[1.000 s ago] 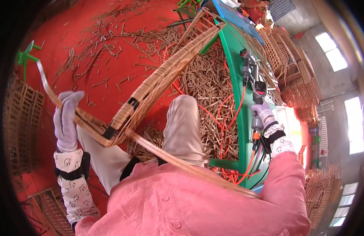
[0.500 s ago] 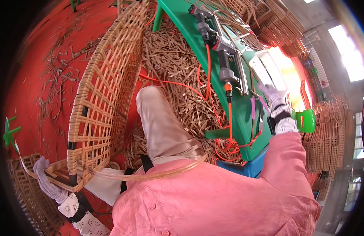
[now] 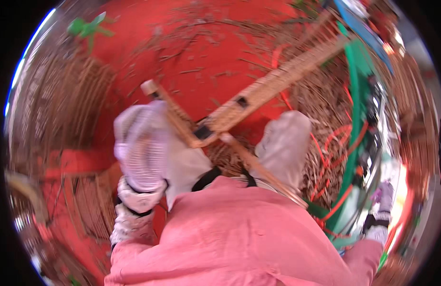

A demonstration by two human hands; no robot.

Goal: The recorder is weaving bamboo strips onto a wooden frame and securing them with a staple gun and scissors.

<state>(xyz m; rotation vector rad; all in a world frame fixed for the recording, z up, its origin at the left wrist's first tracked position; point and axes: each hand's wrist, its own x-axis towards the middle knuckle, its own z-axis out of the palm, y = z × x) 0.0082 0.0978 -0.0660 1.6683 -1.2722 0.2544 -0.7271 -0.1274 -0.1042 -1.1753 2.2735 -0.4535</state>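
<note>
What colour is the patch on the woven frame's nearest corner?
The corner patch is black, seen in the head view.

Clock centred mid-view, 12 ahead. From the left hand (image 3: 141,148) at 9, free passage toward 11 over red floor (image 3: 201,90), only scattered strips lying low. Woven frame (image 3: 277,83) bars the 2 o'clock line; its short arm (image 3: 177,114) stands just beside that hand. Cane band (image 3: 265,168) slants toward 4, crossing the lap. Orange hoses (image 3: 342,205) and green table (image 3: 357,95) block inward reach from the right hand (image 3: 385,196), near 4.
</note>
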